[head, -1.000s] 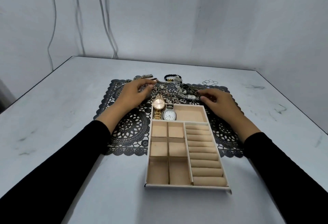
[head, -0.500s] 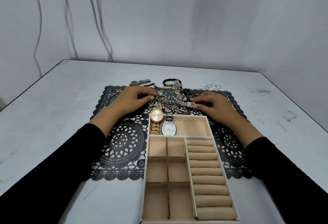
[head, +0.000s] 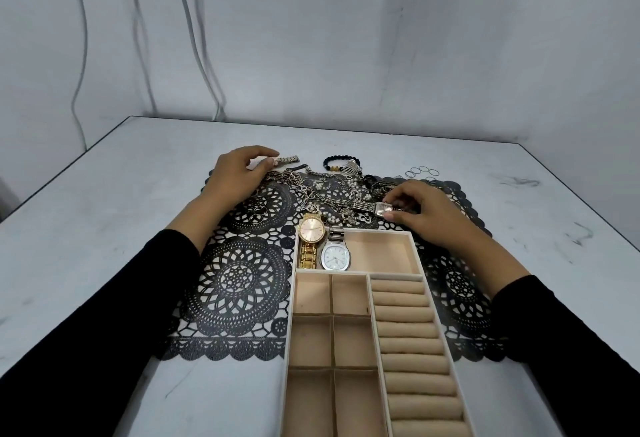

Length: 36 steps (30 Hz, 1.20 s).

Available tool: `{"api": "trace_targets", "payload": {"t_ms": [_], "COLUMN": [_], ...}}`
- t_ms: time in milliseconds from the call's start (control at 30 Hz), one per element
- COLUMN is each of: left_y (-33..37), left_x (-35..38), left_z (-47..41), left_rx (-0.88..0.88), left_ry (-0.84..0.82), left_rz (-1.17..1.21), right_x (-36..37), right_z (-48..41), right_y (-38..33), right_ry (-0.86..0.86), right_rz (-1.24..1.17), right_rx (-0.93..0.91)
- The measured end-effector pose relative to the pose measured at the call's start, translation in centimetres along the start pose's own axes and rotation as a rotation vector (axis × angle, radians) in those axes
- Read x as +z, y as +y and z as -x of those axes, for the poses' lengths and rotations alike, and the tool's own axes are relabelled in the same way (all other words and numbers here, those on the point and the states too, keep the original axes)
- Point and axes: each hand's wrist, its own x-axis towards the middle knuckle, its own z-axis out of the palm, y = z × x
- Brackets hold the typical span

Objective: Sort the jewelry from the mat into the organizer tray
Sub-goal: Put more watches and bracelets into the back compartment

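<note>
No legible text, label, brand, number or sign made out. Dials of gold watch point(head: 311, 230) and silver watch point(head: 335, 255), both laid in organizer tray's point(head: 418, 253) far compartment: fine marks seen, possibly hour indices, too small to be read. Small rectangular watch point(head: 382, 209) face: blurred.

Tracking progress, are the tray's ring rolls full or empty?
Empty. The ring rolls show only bare beige padding; the loose rings lie outside the tray.
</note>
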Motion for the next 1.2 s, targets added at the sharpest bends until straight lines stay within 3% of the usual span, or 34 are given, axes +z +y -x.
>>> {"api": "trace_targets", "payload": {"t_ms": [400,833,1000,1200], "left_y": [-0.6,-0.4,-0.1,1.7], "left_x": [-0.4,-0.6,-0.3,-0.7], "left_z": [-2.5,-2.7,-2.6,-2.2], "left_rx": [-0.066,-0.015,-0.034,-0.121], "left_ry": [-0.105,-0.187,-0.097,-0.072], "left_rz": [-0.200,-0.130,0.037,0.489], "right_x": [-0.2,-0.8,-1.0,-1.2], "right_z": [-0.2,-0.1,-0.2,-0.2], "right_y": [0.2,-1.1,-1.8,-2.6], "right_ry": [-0.076,0.054,0.163,0.248], "right_rz": [0.006,-0.412,-0.513,-0.626], "right_rx": [-0.030,0.052,0.056,0.050]}}
